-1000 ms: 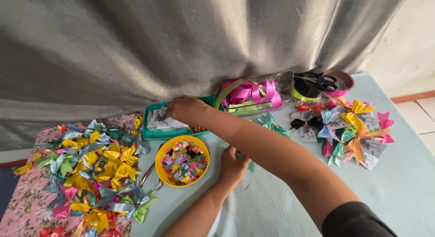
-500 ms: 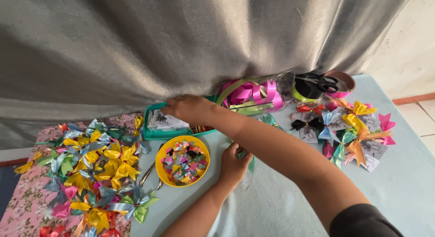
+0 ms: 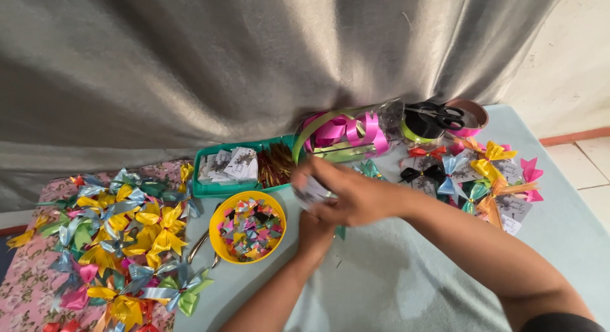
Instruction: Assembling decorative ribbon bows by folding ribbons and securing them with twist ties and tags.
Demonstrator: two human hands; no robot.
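My right hand (image 3: 359, 195) hovers over the light blue tablecloth (image 3: 406, 281), just right of the green tray (image 3: 208, 191). Its fingers pinch a small white card (image 3: 310, 193), which is blurred. My left hand (image 3: 314, 233) lies right under it, mostly hidden; a bit of green ribbon (image 3: 341, 231) pokes out beside it, and I cannot tell whether that hand grips it. The tray holds more white cards (image 3: 232, 163) and a bundle of gold ties (image 3: 276, 163).
A yellow bowl (image 3: 219, 240) of ribbon scraps sits left of my hands. Several ribbon bows (image 3: 127, 237) are heaped on the floral cloth at left. Pink and green ribbon rolls (image 3: 346, 132), black scissors (image 3: 438, 113) and carded bows (image 3: 489, 179) lie at back right. A grey curtain (image 3: 254, 59) hangs behind.
My right hand has pulled back from the green tray toward me and to the right, now with a white card in it, and sits over my left hand.
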